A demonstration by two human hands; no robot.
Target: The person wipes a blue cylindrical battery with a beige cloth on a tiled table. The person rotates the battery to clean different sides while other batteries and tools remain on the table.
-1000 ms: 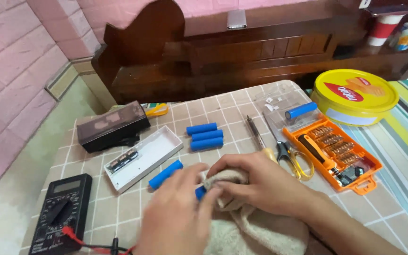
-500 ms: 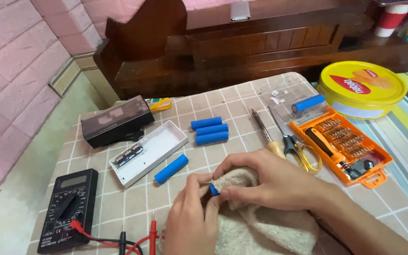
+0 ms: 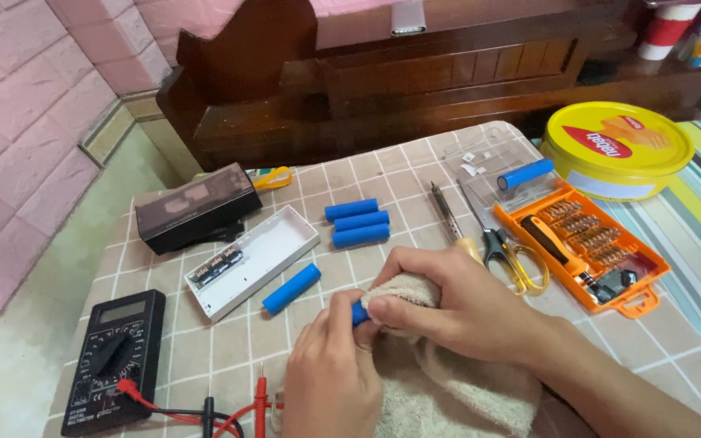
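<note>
The fingers of the left hand are closed in a pinch around one end of a small blue cylindrical battery cell; only a short stretch of blue shows between the two hands. The right hand is curled shut around a fold of beige towel, pressing it over the cell's other end. Both hands sit low over the checked tablecloth, near its front edge.

The cell looks rigid, smooth-skinned and probably dense for its size, so likely slippery in bare fingers; the soft, limp towel adds grip. Holding it around the barrel seems safer than by the ends (where the metal contacts would be).

Just left lies a loose blue cell, beside an open white battery case and a black box. Three more blue cells lie side by side beyond. A black multimeter sits at the left front, scissors and an orange screwdriver bit tray to the right, a yellow round tin farther back.
</note>
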